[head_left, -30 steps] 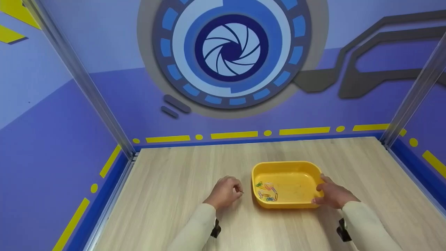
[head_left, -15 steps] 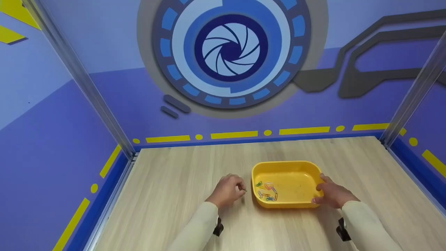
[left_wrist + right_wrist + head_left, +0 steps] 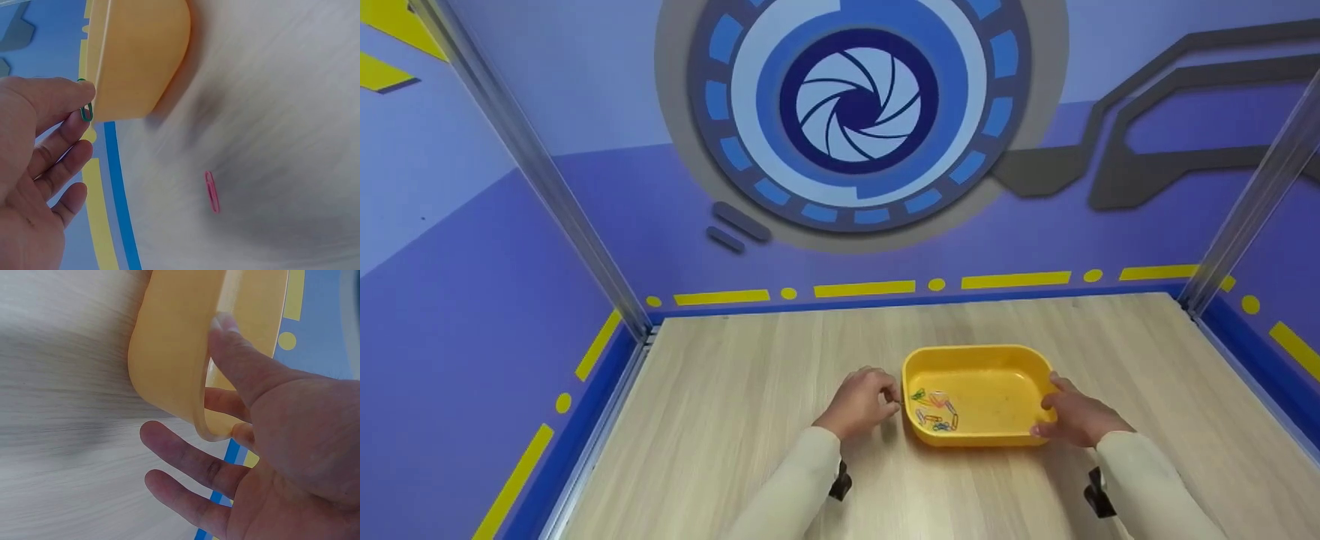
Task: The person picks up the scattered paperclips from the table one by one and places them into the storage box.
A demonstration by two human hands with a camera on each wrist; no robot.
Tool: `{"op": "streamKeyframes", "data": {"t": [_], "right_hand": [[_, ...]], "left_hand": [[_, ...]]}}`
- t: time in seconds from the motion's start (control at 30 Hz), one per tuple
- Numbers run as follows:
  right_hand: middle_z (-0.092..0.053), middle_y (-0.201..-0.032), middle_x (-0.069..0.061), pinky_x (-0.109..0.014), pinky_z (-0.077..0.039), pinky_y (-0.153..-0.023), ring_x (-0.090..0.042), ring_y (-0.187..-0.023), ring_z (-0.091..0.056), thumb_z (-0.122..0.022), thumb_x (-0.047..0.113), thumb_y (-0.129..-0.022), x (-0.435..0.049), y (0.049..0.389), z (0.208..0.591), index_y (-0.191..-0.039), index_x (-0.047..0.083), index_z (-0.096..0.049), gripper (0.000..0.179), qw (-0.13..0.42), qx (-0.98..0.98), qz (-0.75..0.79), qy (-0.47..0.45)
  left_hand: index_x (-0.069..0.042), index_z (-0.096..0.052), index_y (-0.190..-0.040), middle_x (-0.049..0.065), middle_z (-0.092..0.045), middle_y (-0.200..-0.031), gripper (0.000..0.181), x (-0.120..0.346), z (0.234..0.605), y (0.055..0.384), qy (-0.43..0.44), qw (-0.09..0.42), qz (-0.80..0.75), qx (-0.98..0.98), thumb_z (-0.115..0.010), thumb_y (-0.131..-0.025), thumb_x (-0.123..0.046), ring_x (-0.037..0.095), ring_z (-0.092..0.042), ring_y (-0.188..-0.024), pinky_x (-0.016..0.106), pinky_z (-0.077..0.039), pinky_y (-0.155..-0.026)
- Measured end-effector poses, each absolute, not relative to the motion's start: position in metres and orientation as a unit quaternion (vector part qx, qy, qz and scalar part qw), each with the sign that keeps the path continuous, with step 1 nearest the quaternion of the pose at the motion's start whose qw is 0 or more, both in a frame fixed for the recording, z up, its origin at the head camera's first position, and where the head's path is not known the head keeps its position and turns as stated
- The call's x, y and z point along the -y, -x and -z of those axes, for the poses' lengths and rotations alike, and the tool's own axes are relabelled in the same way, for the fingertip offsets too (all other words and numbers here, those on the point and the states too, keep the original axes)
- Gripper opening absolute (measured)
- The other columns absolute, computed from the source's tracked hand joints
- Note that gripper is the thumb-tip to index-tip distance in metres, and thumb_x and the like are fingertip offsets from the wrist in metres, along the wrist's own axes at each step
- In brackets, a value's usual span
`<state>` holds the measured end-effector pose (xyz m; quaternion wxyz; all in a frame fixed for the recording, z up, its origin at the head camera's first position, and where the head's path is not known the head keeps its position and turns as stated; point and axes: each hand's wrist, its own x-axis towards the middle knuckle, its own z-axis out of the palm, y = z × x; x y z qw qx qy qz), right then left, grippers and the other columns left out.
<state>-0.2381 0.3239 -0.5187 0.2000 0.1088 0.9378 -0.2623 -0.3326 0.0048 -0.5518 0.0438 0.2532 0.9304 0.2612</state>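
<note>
My left hand (image 3: 861, 405) pinches a green paper clip (image 3: 86, 112) between thumb and finger, right beside the left wall of a yellow plastic tray (image 3: 982, 441). On the table below that hand, a pink paper clip (image 3: 212, 192) shows in the left wrist view; the head view does not reveal it. At the tray's right end my right hand (image 3: 1081, 416) holds the rim, thumb on the edge, some fingers inside the tray and others outside. Several coloured paper clips (image 3: 933, 418) lie in the tray's left part.
The tray stands on a light wooden table (image 3: 750, 390). Blue and purple printed panels (image 3: 600, 225) close in the back and sides, with metal posts (image 3: 577, 240) at the corners.
My left hand has moved right and slightly away from me, up to the tray's left side, with the clip in its pinch. My right hand and the tray have stayed put.
</note>
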Motion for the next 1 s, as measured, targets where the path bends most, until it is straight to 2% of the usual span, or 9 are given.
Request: {"op": "streamKeyframes", "data": {"t": [0.2, 0.43, 0.73, 1.0], "right_hand": [[0.000, -0.152, -0.018, -0.064, -0.024, -0.098, -0.051, -0.128, -0.022, -0.068, 0.049, -0.072, -0.325, 0.239, 0.520, -0.128, 0.003, -0.048, 0.075, 0.201, -0.936, 0.267, -0.111], [-0.011, -0.148, -0.027, -0.059, -0.032, -0.096, -0.051, -0.123, -0.032, -0.069, 0.049, -0.072, -0.325, 0.242, 0.521, -0.120, -0.002, -0.055, 0.071, 0.185, -0.964, 0.187, -0.047], [-0.009, -0.149, -0.026, -0.061, -0.029, -0.096, -0.051, -0.125, -0.029, -0.068, 0.048, -0.073, -0.323, 0.240, 0.520, -0.122, 0.000, -0.054, 0.070, 0.186, -0.960, 0.202, -0.060], [-0.008, -0.149, -0.025, -0.061, -0.029, -0.097, -0.051, -0.125, -0.029, -0.067, 0.049, -0.073, -0.323, 0.240, 0.519, -0.122, 0.001, -0.053, 0.071, 0.194, -0.958, 0.205, -0.060]], "left_hand": [[-0.029, -0.063, -0.074, -0.013, -0.055, -0.078, 0.010, -0.014, 0.549, 0.333, -0.253, 0.045, -0.260, -0.931, -0.070, -0.077, -0.022, 0.007, -0.046, -0.078, 0.025, -0.039, -0.074], [-0.028, -0.063, -0.074, -0.014, -0.055, -0.077, 0.010, -0.022, 0.544, 0.333, -0.253, 0.047, -0.254, -0.933, -0.072, -0.076, -0.024, 0.007, -0.046, -0.079, 0.026, -0.038, -0.081], [-0.028, -0.064, -0.077, -0.012, -0.058, -0.082, 0.007, -0.031, 0.541, 0.334, -0.261, 0.050, -0.258, -0.929, -0.069, -0.079, -0.023, 0.006, -0.046, -0.081, 0.026, -0.038, -0.081], [-0.030, -0.063, -0.073, -0.014, -0.056, -0.079, 0.011, -0.041, 0.541, 0.335, -0.278, 0.049, -0.249, -0.926, -0.069, -0.078, -0.023, 0.005, -0.046, -0.079, 0.026, -0.038, -0.082]]}}
